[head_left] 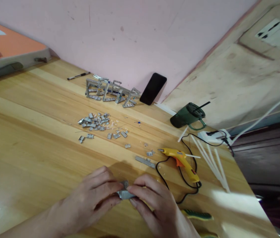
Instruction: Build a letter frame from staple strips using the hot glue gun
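Observation:
My left hand (90,201) and my right hand (155,205) meet low in the middle of the view, both pinching one small strip of grey metal staples (125,194) just above the wooden table (30,132). A longer staple strip (145,162) lies just beyond my right hand. Farther out lies a scattered pile of broken staple pieces (95,121). A small model built from staple strips (111,91) stands near the pink wall.
A yellow glue gun (182,160) with a black cord lies right of my hands, white glue sticks (211,162) beside it. A dark green mug (188,115), a power strip (213,136), a black phone (153,88) leaning on the wall, and a pen (77,76) are farther back.

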`<state>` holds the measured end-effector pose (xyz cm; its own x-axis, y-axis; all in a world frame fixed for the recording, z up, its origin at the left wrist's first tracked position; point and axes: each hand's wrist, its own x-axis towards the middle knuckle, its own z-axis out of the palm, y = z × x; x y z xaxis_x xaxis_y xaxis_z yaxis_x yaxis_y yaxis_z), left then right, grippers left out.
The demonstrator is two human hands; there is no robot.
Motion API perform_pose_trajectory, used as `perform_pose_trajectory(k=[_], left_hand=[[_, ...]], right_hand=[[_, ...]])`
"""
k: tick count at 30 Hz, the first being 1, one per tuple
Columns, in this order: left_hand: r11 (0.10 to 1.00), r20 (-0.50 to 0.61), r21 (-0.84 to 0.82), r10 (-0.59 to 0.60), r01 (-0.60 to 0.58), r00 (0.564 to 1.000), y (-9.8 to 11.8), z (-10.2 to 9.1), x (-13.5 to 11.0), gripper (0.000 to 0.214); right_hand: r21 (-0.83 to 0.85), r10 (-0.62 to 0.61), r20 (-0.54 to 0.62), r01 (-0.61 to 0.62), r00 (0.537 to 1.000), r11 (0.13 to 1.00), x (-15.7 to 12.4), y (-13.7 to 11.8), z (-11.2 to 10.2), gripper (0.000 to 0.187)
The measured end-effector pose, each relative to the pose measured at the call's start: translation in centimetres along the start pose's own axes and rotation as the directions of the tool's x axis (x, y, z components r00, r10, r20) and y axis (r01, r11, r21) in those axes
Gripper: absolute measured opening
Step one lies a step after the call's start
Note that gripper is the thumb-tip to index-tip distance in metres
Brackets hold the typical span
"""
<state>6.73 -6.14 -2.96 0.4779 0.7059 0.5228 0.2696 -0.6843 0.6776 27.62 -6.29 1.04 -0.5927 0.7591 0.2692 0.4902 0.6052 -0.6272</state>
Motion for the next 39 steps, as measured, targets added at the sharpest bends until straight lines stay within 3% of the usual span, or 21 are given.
perform_pose_trajectory(k=[14, 24, 39], left_hand=[[0.999, 0.005, 0.011, -0.042, 0.041, 0.999, -0.3, -0.02, -0.47, 0.032], [0.992, 0.092, 0.019, -0.124, 0.123, 0.988, -0.05, -0.08, -0.3, 0.02], [0.996, 0.089, 0.002, -0.092, 0.092, 0.992, -0.13, 0.19, -0.18, 0.013]], right_hand=[[0.009, -0.004, 0.001, 0.004, 1.0, 1.0, -0.11, -0.04, -0.01, 0.03], [0.007, -0.007, -0.005, 0.007, 1.0, 1.0, -0.06, -0.19, -0.05, 0.03], [0.028, -0.027, 0.002, 0.027, 1.0, 0.999, -0.12, 0.02, 0.03, 0.032]])
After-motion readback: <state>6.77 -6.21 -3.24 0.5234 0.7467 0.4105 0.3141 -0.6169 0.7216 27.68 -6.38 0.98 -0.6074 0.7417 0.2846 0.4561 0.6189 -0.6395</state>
